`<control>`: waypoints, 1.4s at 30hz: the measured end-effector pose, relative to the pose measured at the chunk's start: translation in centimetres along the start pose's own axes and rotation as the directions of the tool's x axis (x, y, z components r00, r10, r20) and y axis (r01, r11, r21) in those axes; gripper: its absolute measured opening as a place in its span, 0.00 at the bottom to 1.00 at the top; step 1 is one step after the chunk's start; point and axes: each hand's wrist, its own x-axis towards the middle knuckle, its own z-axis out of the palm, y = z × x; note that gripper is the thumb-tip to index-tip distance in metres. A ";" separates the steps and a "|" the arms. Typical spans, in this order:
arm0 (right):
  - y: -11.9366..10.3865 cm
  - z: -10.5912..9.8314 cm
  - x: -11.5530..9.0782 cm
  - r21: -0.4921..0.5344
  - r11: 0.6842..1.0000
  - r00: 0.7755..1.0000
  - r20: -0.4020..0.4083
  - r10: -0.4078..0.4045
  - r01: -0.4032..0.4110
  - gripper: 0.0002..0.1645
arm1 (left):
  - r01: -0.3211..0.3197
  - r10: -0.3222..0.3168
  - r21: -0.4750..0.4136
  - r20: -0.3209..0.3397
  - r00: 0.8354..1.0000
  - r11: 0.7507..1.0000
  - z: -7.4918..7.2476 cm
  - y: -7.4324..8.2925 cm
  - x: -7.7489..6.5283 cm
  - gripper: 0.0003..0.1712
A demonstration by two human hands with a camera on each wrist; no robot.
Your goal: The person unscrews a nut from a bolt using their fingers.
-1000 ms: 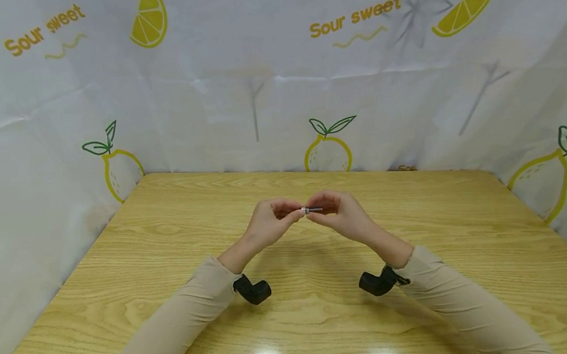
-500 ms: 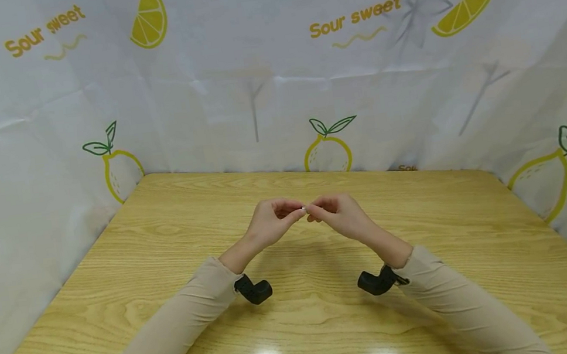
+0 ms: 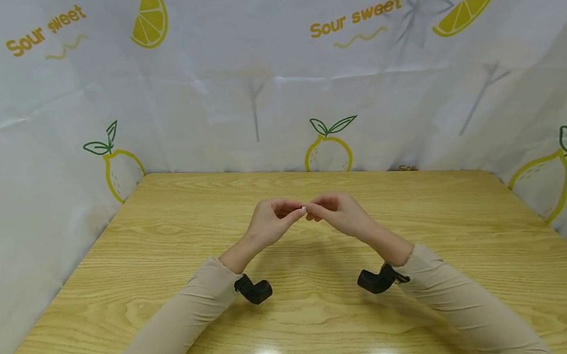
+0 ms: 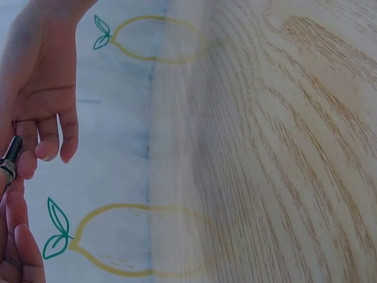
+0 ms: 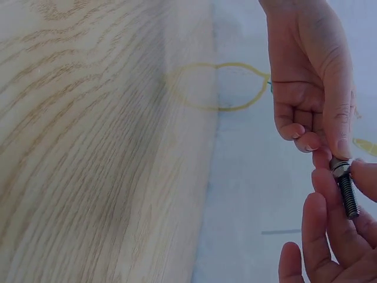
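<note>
A dark metal bolt (image 5: 349,199) with a threaded shank shows at the fingertips of both hands. Its shank points toward the right palm, and a shiny nut (image 5: 340,169) sits on it close to the head end. My left hand (image 3: 267,224) pinches the head end between thumb and index finger. The right hand (image 3: 347,216) has its thumb and a fingertip on either side of the nut, its other fingers loosely curved under the shank. In the head view the fingers hide nearly all of the bolt; the left wrist view catches the threaded shank (image 4: 16,145).
Both hands are above a light wood-grain table (image 3: 187,212). A white cloth (image 3: 233,112) printed with lemons hangs around its back and sides. Black mounts, the left one (image 3: 254,290) and the right one (image 3: 376,281), stick out from beige sleeves at the wrists.
The right thumb and fingers were spread, with the bolt's shank visible between them; they have since come together over it, hiding it in the head view. My left hand has stayed nearly still.
</note>
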 end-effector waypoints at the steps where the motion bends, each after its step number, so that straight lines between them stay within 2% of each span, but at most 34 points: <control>1: 0.0 0.0 0.0 0.005 1.000 1.000 -0.002 0.003 -0.003 0.17 | -0.001 0.001 -0.002 0.000 1.000 1.000 0.0 0.0 0.0 0.12; 7: -0.2 -0.1 -0.1 0.056 0.998 1.000 -0.006 0.024 -0.023 0.22 | -0.009 0.009 0.000 -0.003 1.000 1.000 -0.1 0.0 0.0 0.12; 16: 0.0 -0.1 0.0 0.046 0.999 1.000 0.010 0.006 -0.006 0.16 | -0.004 0.004 -0.002 -0.001 1.000 1.000 -0.1 0.0 0.0 0.12; 20: 0.0 -0.2 0.0 0.065 0.998 1.000 0.001 0.022 -0.022 0.20 | -0.006 0.006 -0.001 -0.009 1.000 1.000 -0.1 -0.1 -0.1 0.12; 25: 0.1 -0.1 0.2 0.057 0.997 0.998 0.045 0.045 -0.048 0.22 | -0.007 0.007 -0.001 -0.002 1.000 1.000 -0.1 0.0 -0.1 0.12; 28: 0.1 0.0 0.3 0.045 0.998 0.998 0.060 0.032 -0.034 0.21 | -0.011 0.011 0.004 0.001 1.000 1.000 -0.1 0.0 -0.2 0.13; 32: 0.0 0.0 0.1 0.053 0.998 0.999 0.027 0.026 -0.027 0.17 | -0.008 0.008 0.005 -0.004 1.000 1.000 -0.1 -0.1 -0.2 0.13; 36: 0.0 0.0 0.1 0.087 0.996 0.999 0.024 0.029 -0.031 0.21 | -0.007 0.007 -0.001 -0.005 1.000 1.000 -0.1 -0.2 -0.2 0.12; 42: 0.0 0.0 0.2 0.046 0.998 0.998 0.057 0.033 -0.035 0.21 | 0.001 -0.001 -0.008 -0.001 1.000 1.000 -0.1 -0.2 -0.1 0.13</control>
